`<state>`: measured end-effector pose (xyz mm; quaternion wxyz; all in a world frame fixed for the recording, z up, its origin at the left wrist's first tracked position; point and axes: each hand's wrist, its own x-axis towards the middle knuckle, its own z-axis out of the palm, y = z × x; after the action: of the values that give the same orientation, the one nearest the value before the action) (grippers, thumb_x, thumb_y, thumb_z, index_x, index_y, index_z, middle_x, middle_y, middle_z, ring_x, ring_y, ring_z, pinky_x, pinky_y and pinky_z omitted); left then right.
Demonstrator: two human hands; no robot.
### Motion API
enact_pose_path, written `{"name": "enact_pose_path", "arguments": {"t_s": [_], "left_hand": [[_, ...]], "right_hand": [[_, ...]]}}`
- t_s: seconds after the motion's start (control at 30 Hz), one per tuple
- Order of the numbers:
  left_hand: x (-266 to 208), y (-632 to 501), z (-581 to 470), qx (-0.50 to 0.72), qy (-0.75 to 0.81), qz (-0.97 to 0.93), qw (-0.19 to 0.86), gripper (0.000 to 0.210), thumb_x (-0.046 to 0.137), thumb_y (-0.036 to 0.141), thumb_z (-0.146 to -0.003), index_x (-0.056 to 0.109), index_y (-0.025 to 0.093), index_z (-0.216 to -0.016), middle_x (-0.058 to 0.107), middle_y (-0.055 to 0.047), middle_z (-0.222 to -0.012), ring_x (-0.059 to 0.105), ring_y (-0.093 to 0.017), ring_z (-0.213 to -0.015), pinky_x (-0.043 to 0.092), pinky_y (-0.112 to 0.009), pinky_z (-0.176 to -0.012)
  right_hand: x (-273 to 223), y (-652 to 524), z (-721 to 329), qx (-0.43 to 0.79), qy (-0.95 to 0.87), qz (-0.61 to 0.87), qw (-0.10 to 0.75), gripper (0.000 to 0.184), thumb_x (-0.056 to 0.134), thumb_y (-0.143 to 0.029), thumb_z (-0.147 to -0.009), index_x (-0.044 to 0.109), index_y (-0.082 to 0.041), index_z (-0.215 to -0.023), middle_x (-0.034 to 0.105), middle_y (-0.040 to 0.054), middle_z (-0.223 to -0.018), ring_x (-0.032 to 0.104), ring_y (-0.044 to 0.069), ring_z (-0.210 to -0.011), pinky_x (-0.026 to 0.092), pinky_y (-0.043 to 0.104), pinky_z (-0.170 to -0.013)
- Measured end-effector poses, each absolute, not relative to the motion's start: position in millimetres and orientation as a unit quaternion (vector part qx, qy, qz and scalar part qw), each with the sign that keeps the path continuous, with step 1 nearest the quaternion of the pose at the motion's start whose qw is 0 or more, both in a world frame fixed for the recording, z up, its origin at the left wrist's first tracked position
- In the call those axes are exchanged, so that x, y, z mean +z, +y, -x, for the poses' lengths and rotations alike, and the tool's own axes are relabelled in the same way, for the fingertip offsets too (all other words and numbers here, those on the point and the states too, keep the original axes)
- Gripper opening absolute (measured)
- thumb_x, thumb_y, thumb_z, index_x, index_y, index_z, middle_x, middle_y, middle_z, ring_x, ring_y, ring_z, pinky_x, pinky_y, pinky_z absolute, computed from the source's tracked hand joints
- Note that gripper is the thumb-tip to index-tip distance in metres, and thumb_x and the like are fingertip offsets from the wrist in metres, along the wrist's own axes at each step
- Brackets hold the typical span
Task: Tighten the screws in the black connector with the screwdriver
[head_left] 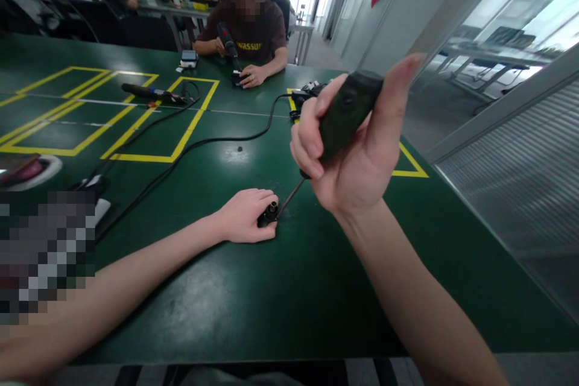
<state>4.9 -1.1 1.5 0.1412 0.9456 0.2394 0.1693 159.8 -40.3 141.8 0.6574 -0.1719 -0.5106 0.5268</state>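
In my right hand [362, 157] is a screwdriver [346, 111] with a thick dark handle, fingers wrapped round it and thumb stretched up alongside. The thin shaft slants down and left to a small black part [268, 215] with a short upright cylinder. My left hand [248, 215] is closed round that part and steadies it low on the green table [280, 289]. The shaft's tip meets or nearly meets the part's right side; the exact contact is too small to tell.
A black cable [199, 143] crosses the table beyond my left hand. Another screwdriver [149, 93] lies among yellow tape outlines [172, 158]. Black parts [310, 91] sit behind my right hand. Opposite, a co-worker [248, 30] holds a power screwdriver [228, 42] over a small black piece.
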Motion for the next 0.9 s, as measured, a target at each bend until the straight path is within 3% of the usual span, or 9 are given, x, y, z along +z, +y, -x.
{"name": "enact_pose_path", "arguments": {"t_s": [0.07,0.2,0.37,0.5,0.6,0.73,0.9], "left_hand": [[1.3,-0.9,-4.5,0.174,0.24,-0.944,0.146,0.011,0.054,0.032,-0.081,0.052,0.021,-0.08,0.062,-0.003,-0.079,0.06,-0.019,-0.073,0.048,-0.031,-0.07],[-0.3,-0.3,-4.4,0.18,0.238,-0.944,0.142,0.01,0.053,0.031,-0.081,0.052,0.021,-0.081,0.063,-0.003,-0.079,0.061,-0.02,-0.073,0.048,-0.032,-0.071],[-0.2,-1.4,-5.5,0.174,0.242,-0.946,0.13,0.01,0.053,0.031,-0.081,0.051,0.021,-0.079,0.063,-0.003,-0.077,0.06,-0.02,-0.073,0.047,-0.033,-0.07],[1.5,-1.7,-5.6,0.158,0.251,-0.949,0.107,0.016,0.055,0.034,-0.083,0.059,0.019,-0.088,0.066,-0.006,-0.085,0.063,-0.023,-0.082,0.049,-0.037,-0.079],[0.7,-1.0,-4.0,0.147,0.255,-0.951,0.093,0.029,0.057,0.037,-0.084,0.065,0.017,-0.104,0.069,-0.01,-0.099,0.064,-0.026,-0.094,0.051,-0.041,-0.085],[-3.2,-0.2,-1.5,0.167,0.241,-0.949,0.114,0.049,0.062,0.038,-0.086,0.062,0.016,-0.13,0.066,-0.016,-0.132,0.06,-0.033,-0.124,0.048,-0.051,-0.106],[-7.2,-0.2,-1.3,0.176,0.228,-0.946,0.15,0.049,0.062,0.036,-0.087,0.062,0.016,-0.131,0.062,-0.017,-0.147,0.056,-0.033,-0.139,0.041,-0.055,-0.12]], "right_hand": [[142.8,-42.5,-156.2,0.551,-0.515,0.161,0.637,0.059,0.053,-0.073,-0.099,0.061,-0.021,-0.071,0.05,-0.003,-0.056,0.04,0.009,-0.042,0.029,0.021,-0.039],[149.2,-48.9,-152.1,0.566,-0.535,0.157,0.607,0.07,0.032,-0.066,-0.108,0.052,-0.023,-0.057,0.031,-0.0055,-0.04,0.025,0.01,-0.036,0.023,0.024,-0.038],[155.2,-52.9,-152.0,0.585,-0.513,0.193,0.598,0.064,0.049,-0.083,-0.093,0.046,-0.025,-0.065,0.032,-0.0096,-0.04,0.019,0.008,-0.034,0.019,0.021,-0.037],[148.9,-46.3,-153.9,0.563,-0.534,0.183,0.604,0.065,0.056,-0.082,-0.09,0.048,-0.024,-0.063,0.04,-0.0067,-0.046,0.023,0.008,-0.035,0.019,0.021,-0.035],[144.8,-43.7,-157.0,0.555,-0.563,0.172,0.588,0.063,0.053,-0.074,-0.097,0.056,-0.023,-0.06,0.033,-0.0062,-0.041,0.024,0.01,-0.036,0.023,0.023,-0.036],[145.0,-46.4,-160.5,0.559,-0.559,0.172,0.587,0.061,0.054,-0.076,-0.096,0.053,-0.024,-0.063,0.026,-0.0098,-0.038,0.02,0.009,-0.034,0.023,0.022,-0.037],[140.5,-42.1,-160.2,0.533,-0.534,0.16,0.637,0.06,0.058,-0.083,-0.087,0.053,-0.026,-0.071,0.033,-0.011,-0.043,0.02,0.008,-0.033,0.022,0.023,-0.035]]}}
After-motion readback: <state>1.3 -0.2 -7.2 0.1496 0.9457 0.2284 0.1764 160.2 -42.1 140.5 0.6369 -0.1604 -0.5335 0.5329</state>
